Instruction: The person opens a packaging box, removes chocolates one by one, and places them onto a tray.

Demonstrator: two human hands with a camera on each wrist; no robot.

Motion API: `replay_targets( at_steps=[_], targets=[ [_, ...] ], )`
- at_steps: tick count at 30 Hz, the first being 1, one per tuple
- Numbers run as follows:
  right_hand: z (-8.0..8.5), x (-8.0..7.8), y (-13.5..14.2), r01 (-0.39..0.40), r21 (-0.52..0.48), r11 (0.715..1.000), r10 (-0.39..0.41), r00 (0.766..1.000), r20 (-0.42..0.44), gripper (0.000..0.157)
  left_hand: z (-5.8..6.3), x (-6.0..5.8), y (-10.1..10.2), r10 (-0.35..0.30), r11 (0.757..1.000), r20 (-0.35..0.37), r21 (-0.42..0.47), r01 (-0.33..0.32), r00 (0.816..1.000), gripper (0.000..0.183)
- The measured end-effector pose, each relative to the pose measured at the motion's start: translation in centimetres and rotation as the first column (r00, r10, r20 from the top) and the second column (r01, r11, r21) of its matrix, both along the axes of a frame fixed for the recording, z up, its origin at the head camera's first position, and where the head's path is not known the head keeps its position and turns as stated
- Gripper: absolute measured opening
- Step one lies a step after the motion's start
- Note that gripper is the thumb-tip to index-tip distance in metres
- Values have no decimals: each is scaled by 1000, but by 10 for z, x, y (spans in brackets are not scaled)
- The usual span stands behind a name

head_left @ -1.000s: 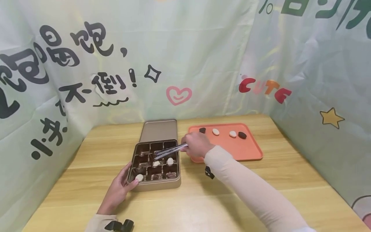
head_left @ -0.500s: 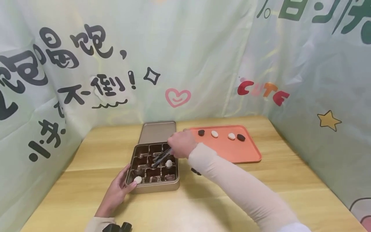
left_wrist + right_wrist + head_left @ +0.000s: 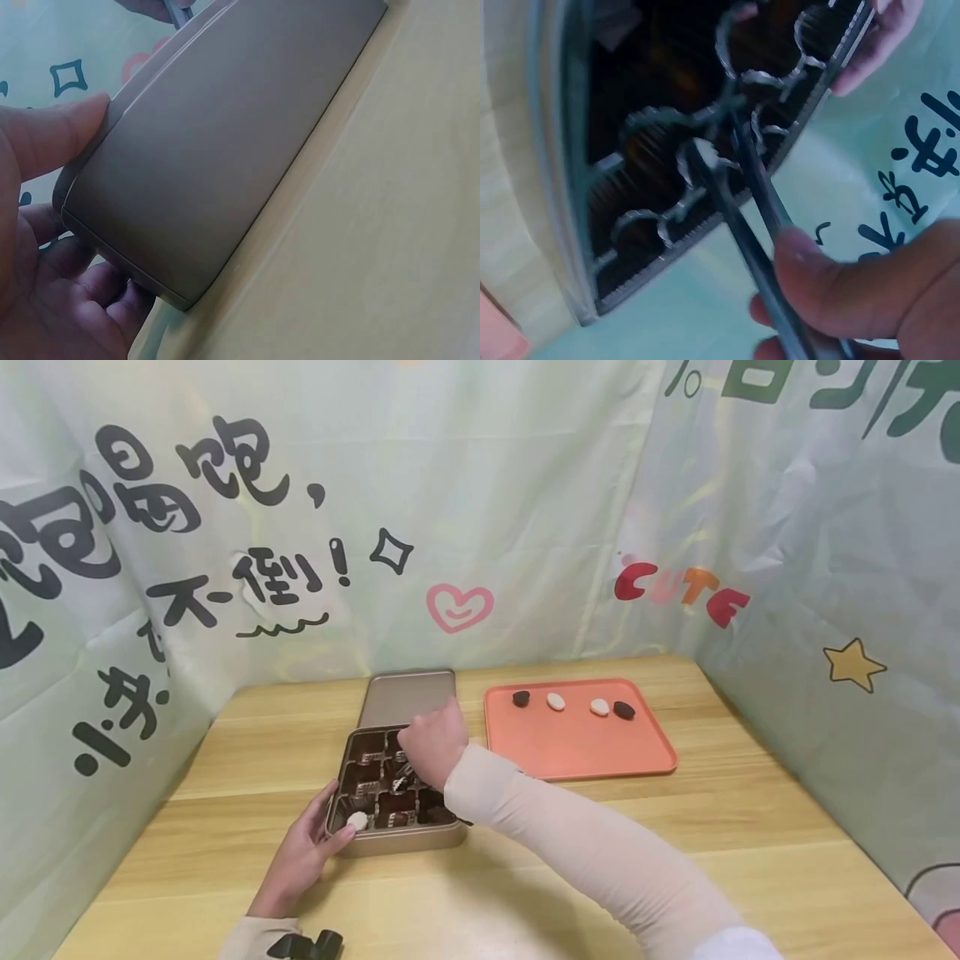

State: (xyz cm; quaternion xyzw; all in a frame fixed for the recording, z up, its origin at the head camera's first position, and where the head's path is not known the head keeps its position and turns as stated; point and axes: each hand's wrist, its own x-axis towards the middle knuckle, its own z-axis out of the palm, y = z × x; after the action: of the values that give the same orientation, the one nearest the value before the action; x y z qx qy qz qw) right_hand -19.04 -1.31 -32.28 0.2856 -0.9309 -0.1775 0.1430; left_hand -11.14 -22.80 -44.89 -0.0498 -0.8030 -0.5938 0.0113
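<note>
A bronze-coloured tin box with a dark divided insert stands on the table. My left hand grips its near left corner, the thumb over the rim and the fingers against the side wall. Over the box's right half, my right hand holds metal tongs, their tips down in the middle compartment. A bit of something white shows by the tips in the right wrist view. One white piece lies in the near left compartment, close to my left thumb. My right hand and arm hide the right-hand compartments.
A bronze lid lies flat behind the box. To the right, an orange tray bears two dark pieces and two white pieces along its far side. Printed cloth hangs around the back and sides of the table.
My right hand has moved left with the tongs, from the tray's left edge to above the box, and the tongs stand steeper. My left hand stays on the corner.
</note>
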Motion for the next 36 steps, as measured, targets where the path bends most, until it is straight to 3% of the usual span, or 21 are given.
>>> replay_targets(
  at_steps=[8, 23, 33, 36],
  targets=[
    [-3, -1, 7, -27, -42, 999, 27, 1000, 12, 11, -1, 1, 0, -12, 1000, -4, 27, 12, 1000, 82],
    [3, -3, 22, -21, -95, 995, 20, 1000, -12, 14, 3, 1, 1, -17, 1000, 2, 1, 17, 1000, 81],
    [11, -8, 34, 19, -173, 985, -8, 998, 69, 5, 2, 1, 0, -26, 1000, 9, 15, 25, 1000, 82],
    [13, -8, 37, 36, -200, 979, -18, 996, 88, 9, 2, 2, 0, -21, 1000, 11, 11, 21, 1000, 82]
  ],
)
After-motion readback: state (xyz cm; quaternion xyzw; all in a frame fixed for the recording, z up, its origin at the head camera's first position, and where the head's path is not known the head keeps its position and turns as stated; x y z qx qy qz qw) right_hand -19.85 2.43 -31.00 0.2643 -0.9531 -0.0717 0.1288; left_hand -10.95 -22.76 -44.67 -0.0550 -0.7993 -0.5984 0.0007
